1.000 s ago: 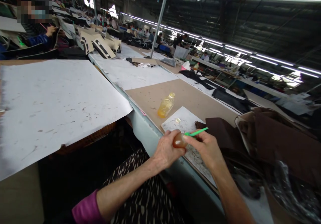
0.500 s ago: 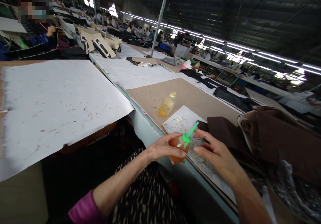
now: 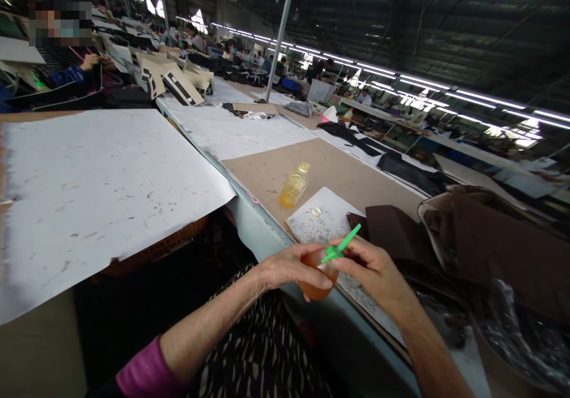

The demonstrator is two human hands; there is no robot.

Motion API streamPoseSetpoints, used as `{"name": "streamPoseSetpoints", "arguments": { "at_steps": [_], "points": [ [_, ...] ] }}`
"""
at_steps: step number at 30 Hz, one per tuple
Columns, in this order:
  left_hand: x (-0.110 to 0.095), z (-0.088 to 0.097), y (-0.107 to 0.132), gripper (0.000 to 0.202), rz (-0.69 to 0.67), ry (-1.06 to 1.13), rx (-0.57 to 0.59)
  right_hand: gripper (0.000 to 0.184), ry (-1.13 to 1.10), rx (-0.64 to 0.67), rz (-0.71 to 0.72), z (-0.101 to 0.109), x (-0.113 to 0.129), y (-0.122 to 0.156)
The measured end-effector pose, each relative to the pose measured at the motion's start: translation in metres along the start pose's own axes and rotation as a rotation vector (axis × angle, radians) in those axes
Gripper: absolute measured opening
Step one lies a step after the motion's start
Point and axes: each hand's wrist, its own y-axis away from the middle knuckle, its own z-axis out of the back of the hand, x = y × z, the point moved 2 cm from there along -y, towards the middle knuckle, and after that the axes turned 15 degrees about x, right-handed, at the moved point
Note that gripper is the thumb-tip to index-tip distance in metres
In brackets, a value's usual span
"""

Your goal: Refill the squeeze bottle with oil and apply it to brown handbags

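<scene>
My left hand (image 3: 296,267) is wrapped round a small squeeze bottle (image 3: 317,288) of orange-brown liquid, held over the table's near edge. On its top sits a green cap (image 3: 333,252) with a long spout tilted up to the right. Thumb and fingers of my right hand (image 3: 367,264) close round the base of that green cap; some fingertips are hidden behind it. Beyond my hands stands a clear bottle (image 3: 294,187) with yellow liquid in its lower part. A small pale round cap (image 3: 316,212) lies on the stained white sheet (image 3: 327,202).
Dark brown fabric pieces (image 3: 499,231) and clear plastic wrap (image 3: 516,321) lie to the right. A white-covered table (image 3: 111,172) stands left, with a gap between it and my table. At the far left a person's hand (image 3: 90,61) works among dark pieces. A metal post (image 3: 281,35) rises behind.
My right hand has moved left from beside the squeeze bottle and taken hold of its green cap. The left hand keeps the bottle, now slightly lower.
</scene>
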Motion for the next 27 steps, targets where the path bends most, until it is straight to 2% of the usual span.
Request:
{"name": "streamPoseSetpoints", "arguments": {
  "at_steps": [2, 6, 7, 9, 11, 13, 14, 16, 18, 19, 21, 23, 25, 27],
  "points": [
    [0.003, -0.005, -0.004, 0.05, -0.017, -0.073, -0.131, 0.016, 0.003, -0.133, -0.048, -0.007, -0.005, 0.001],
    [0.007, -0.014, -0.013, 0.053, -0.036, -0.538, -0.61, 0.027, -0.036, -0.393, -0.162, -0.026, -0.015, -0.004],
    [0.007, -0.016, -0.016, 0.053, -0.037, -0.65, -0.7, 0.029, -0.04, -0.451, -0.184, -0.031, -0.017, -0.006],
    [0.009, -0.018, -0.019, 0.054, -0.029, -0.777, -0.779, 0.033, -0.05, -0.55, -0.227, -0.038, -0.02, -0.01],
    [0.009, -0.016, -0.019, 0.054, -0.035, -0.804, -0.792, 0.035, -0.054, -0.587, -0.257, -0.041, -0.021, -0.011],
    [0.009, -0.011, -0.016, 0.054, -0.059, -0.72, -0.727, 0.034, -0.05, -0.551, -0.267, -0.04, -0.019, -0.008],
    [0.008, -0.008, -0.013, 0.054, -0.063, -0.618, -0.639, 0.032, -0.045, -0.524, -0.266, -0.037, -0.017, -0.004],
    [0.006, -0.005, -0.008, 0.053, -0.038, -0.354, -0.37, 0.028, -0.048, -0.453, -0.236, -0.028, -0.013, 0.003],
    [0.002, -0.004, -0.003, 0.051, 0.003, -0.148, -0.11, 0.041, -0.069, -0.319, -0.15, -0.017, -0.008, 0.01],
    [-0.001, -0.005, -0.001, 0.051, 0.016, -0.096, -0.022, 0.045, -0.083, -0.223, -0.087, -0.011, -0.005, 0.012],
    [-0.005, -0.005, 0.002, 0.056, 0.028, -0.061, 0.07, 0.037, -0.117, -0.007, 0.027, -0.002, 0.0, 0.014],
    [-0.007, -0.005, 0.002, 0.062, 0.046, -0.041, 0.117, 0.024, -0.128, 0.135, 0.076, 0.006, 0.003, 0.014],
    [-0.007, -0.005, 0.001, 0.061, 0.073, -0.035, 0.133, 0.021, -0.114, 0.175, 0.083, 0.012, 0.006, 0.011],
    [-0.007, -0.003, 0.0, 0.057, 0.081, -0.051, 0.108, 0.019, -0.085, 0.16, 0.092, 0.014, 0.009, 0.009]
  ]
}}
